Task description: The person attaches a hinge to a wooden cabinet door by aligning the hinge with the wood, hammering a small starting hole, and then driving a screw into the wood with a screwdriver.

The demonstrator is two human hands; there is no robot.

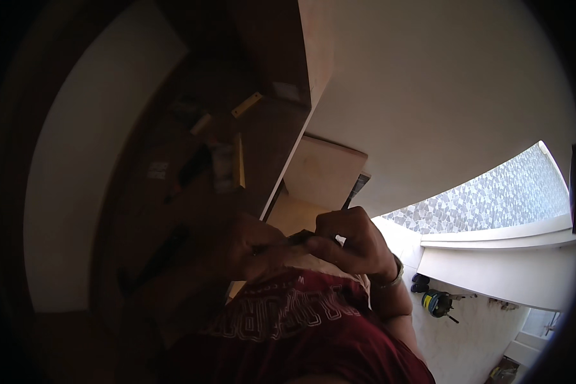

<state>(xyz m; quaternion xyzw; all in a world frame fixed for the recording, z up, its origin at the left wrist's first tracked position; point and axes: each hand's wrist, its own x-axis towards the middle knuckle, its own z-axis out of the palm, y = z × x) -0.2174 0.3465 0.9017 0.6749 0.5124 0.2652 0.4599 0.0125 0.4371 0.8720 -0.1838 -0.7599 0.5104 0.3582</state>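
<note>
My left hand point(253, 243) and my right hand point(355, 246) meet in front of my red shirt point(281, 326), both with curled fingers closed round a small dark piece point(301, 237) that I cannot make out. My left hand is in deep shadow, and my right wrist has a band on it. Just above my right hand a thin dark strip point(353, 191) slants up beside a pale board point(326, 166); I cannot tell whether it touches the hand.
A dark wooden surface point(269, 147) on the left holds several yellow strips point(239, 163) and dark tools point(189, 169). A pale wall point(429, 96) fills the upper right. A window point(486, 195) with mosaic pattern is at right, above a round black-and-yellow machine point(436, 303) on the pale floor point(473, 339).
</note>
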